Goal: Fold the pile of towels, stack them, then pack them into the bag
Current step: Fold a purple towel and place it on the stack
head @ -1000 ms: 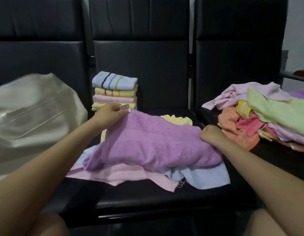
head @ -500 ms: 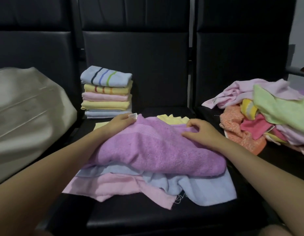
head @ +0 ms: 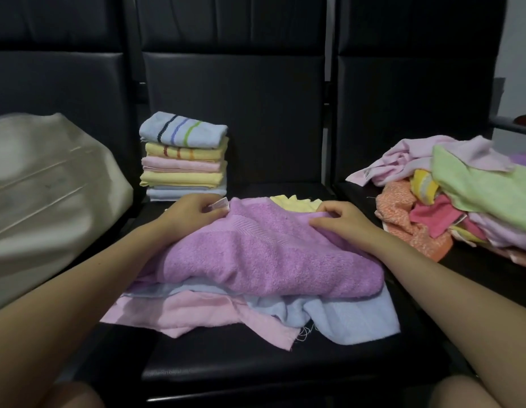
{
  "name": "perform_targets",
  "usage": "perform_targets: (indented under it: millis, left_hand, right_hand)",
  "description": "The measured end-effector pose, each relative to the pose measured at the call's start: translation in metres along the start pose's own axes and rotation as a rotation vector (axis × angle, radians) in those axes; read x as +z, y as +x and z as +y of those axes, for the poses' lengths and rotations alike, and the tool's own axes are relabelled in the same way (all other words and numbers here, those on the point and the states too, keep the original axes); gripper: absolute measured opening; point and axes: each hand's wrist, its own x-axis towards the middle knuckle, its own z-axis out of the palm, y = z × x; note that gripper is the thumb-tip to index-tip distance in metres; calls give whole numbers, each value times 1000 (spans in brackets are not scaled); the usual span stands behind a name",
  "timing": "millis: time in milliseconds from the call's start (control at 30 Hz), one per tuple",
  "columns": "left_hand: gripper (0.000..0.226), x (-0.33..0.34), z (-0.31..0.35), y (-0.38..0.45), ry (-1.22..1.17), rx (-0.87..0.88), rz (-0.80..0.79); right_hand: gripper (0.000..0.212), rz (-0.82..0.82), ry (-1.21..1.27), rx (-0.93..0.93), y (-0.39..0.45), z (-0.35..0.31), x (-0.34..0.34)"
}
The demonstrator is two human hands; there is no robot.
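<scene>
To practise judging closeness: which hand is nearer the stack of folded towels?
Left. The left hand sits just in front of the stack of folded towels; the right hand lies farther right.

My two bare forearms, both reaching forward, hands close together.

My left hand [head: 194, 214]: fingers curled, pinching a corner of the purple towel [head: 264, 254] at its white tag. My right hand [head: 341, 220]: palm down, fingers bent, fingertips pressing and gathering the far edge. Both knees show at the bottom corners.
</scene>
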Motion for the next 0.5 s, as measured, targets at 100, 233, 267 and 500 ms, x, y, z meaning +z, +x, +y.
perform_targets:
  millis: [100,233,267,500]
  left_hand:
    - [30,-2,0,-4,-29,-12,10]
    - [29,0,4,-10,-23,-14,47]
    - [31,0,6,-11,-20,-18,56]
    - [44,-3,11,-15,-17,-43,83]
  right_hand:
    - [12,-84,85,72,2,-9,-3]
    - [14,-272,-8,176,7,-20,-1]
    - [16,-274,13,162,7,-23,-2]
    - [16,-47,97,-7,-1,-26,0]
